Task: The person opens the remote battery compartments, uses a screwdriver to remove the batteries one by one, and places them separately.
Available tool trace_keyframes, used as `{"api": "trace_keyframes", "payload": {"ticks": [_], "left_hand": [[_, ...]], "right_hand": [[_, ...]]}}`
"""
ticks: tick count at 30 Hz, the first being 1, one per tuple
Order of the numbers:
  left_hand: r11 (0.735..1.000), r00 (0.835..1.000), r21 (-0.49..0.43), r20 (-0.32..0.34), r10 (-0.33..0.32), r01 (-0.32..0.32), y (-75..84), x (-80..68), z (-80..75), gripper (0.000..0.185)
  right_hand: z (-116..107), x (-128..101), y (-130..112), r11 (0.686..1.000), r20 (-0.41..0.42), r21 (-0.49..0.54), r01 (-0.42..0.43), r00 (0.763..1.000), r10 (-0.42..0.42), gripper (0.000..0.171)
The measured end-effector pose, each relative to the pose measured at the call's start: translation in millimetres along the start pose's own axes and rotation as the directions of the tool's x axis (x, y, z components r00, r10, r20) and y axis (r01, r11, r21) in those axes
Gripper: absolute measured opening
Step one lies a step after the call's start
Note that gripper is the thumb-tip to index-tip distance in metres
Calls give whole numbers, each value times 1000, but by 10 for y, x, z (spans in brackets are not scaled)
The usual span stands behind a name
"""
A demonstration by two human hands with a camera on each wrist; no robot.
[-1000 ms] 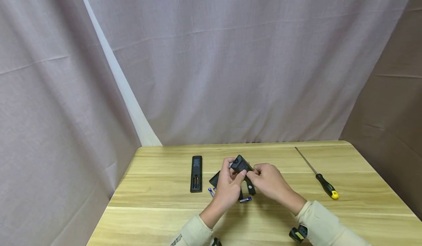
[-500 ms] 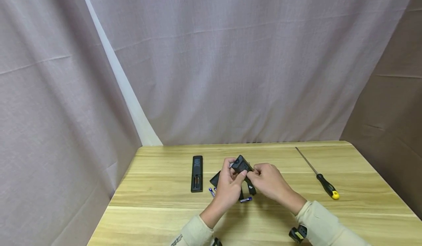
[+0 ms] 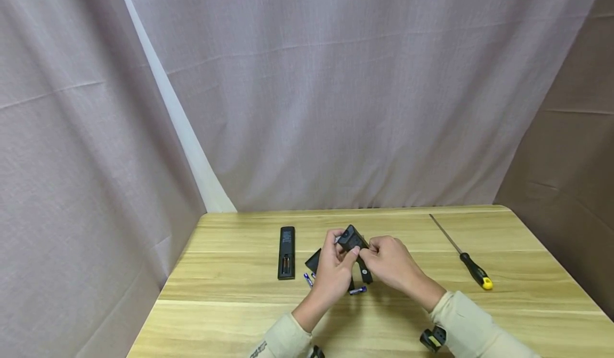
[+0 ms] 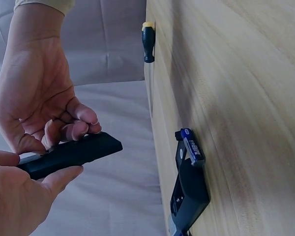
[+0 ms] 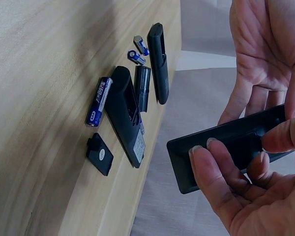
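Both hands hold a black remote [image 3: 351,238] just above the table's middle. My left hand [image 3: 334,266] grips it from the left, its thumb lying along the body [image 4: 71,154]. From the right, my right hand [image 3: 389,262] curls its fingertips over the remote's edge [image 5: 225,147]. Under the hands lie a second black remote with an open battery bay [image 5: 128,117], a loose battery [image 5: 99,101] beside it, and a small black cover [image 5: 101,155].
A third black remote [image 3: 286,252] lies to the left on the wooden table [image 3: 527,299]. Two small batteries [image 5: 136,51] and a long black cover [image 5: 142,88] lie near it. A black-and-yellow screwdriver [image 3: 469,263] rests at the right. Grey cloth hangs behind.
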State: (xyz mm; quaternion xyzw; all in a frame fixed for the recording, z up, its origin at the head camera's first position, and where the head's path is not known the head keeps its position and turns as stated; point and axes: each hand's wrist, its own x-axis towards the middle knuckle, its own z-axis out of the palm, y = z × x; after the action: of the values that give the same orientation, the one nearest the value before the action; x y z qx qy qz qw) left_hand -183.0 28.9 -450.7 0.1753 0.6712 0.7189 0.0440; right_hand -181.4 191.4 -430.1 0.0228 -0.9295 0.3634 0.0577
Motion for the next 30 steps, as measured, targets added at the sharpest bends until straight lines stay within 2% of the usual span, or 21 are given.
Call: {"api": "trace_keyframes", "payload": {"ticks": [14,18,23,30], "left_hand": [[1000,1000,1,-9,-3,3,9,14,-14,34],[1000,1000,-1,-9,-6,6,-4,13,-26,34],[1000,1000,0,-7,-14,14,-27,10,-38,35],[1000,1000,-21,-11,-13,12,-51,4,-65,36]], "right_hand": [[-30,-6,-66,1000,15,-7,1,1000,-1,33],[-15,-2,-56,1000,4,-18,15,1000,-15,28],[-2,-10,-47,1000,0,-15,7,1000,-7,12],[1,-34,-63,1000,18,4,16,1000,-16,11]]}}
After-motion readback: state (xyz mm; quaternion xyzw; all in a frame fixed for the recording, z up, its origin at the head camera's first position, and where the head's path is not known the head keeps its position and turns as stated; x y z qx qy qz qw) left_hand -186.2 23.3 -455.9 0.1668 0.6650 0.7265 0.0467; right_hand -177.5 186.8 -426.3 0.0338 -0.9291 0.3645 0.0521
